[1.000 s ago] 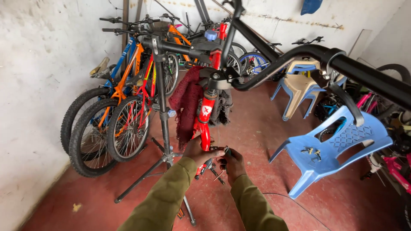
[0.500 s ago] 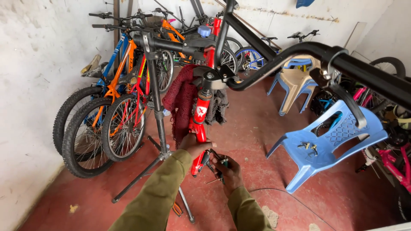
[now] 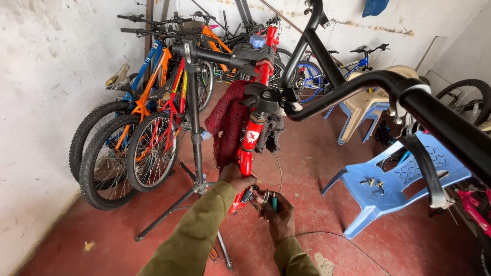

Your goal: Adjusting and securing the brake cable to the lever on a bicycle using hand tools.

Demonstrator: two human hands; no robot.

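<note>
A red bicycle frame (image 3: 251, 138) hangs clamped in a black repair stand (image 3: 194, 112), with its black handlebar (image 3: 368, 84) reaching toward me. My left hand (image 3: 236, 178) grips the lower end of the red fork. Just right of it, my right hand (image 3: 276, 208) holds a small teal-handled tool (image 3: 274, 203) against the fork's tip, where a small metal part sits. A thin cable (image 3: 279, 171) hangs down beside the fork. A dark red rag (image 3: 227, 122) is draped over the frame.
Several bicycles (image 3: 148, 117) lean against the white wall at left. A blue plastic chair (image 3: 399, 186) with small metal parts on its seat stands at right, a beige chair (image 3: 360, 107) behind it. A pink bike (image 3: 473, 204) sits at far right. The floor is red concrete.
My view has shifted a little; both hands stay at the fork's lower end, the right hand now slightly lower with the tool at the tip.
</note>
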